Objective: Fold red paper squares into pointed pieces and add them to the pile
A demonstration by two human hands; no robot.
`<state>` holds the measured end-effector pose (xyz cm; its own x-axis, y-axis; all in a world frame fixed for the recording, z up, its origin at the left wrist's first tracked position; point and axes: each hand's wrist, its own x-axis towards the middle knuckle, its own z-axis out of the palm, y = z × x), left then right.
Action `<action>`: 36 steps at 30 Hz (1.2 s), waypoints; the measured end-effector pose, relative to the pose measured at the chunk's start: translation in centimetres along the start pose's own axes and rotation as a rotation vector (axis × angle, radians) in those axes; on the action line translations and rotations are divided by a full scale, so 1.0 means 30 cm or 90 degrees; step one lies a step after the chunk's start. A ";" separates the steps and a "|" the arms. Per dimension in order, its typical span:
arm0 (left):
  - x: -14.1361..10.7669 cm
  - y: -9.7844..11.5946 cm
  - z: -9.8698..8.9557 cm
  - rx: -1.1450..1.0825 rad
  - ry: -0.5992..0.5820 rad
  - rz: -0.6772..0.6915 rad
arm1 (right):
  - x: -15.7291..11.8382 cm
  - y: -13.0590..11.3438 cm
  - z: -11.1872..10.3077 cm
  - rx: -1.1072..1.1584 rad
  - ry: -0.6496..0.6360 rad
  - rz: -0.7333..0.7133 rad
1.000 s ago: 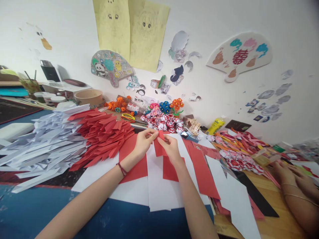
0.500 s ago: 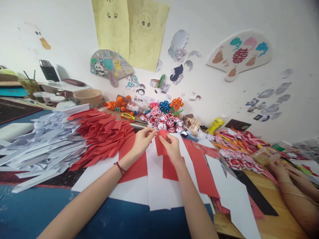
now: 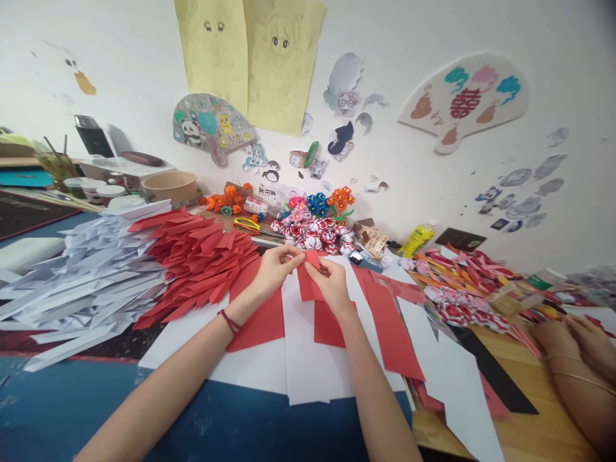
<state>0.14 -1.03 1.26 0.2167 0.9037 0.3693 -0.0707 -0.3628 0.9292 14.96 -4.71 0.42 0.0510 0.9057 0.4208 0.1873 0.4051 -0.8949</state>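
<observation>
Between my hands stands a small piece of red paper (image 3: 307, 287), folded over near its top. My right hand (image 3: 332, 282) pinches its right side between thumb and fingers. The fingertips of my left hand (image 3: 276, 269) are closed at its upper left edge. Beneath my hands lie white sheets (image 3: 308, 369) with larger red paper pieces (image 3: 262, 324) on them. Left of my left hand are a heap of folded red strips (image 3: 202, 263) and a heap of folded white strips (image 3: 115, 269).
Finished red-and-white paper flowers (image 3: 312, 237) sit at the wall behind my hands. A yellow bottle (image 3: 418, 239) stands back right. Another person's hands (image 3: 563, 340) are at the right edge, beside colourful strips (image 3: 462, 276). A round tub (image 3: 171, 187) stands back left.
My hands stay almost in place on the red paper, their fingers shifting slightly at its top. The other person's hands at the right have moved a little to the right.
</observation>
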 end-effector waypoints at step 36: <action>0.003 0.026 -0.025 -0.035 -0.056 -0.067 | -0.005 -0.006 -0.034 0.055 -0.099 0.032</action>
<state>-0.62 -1.05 2.04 0.3103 0.9116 0.2695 -0.0964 -0.2518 0.9630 15.91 -5.05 0.67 -0.0959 0.9310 0.3523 0.1029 0.3613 -0.9268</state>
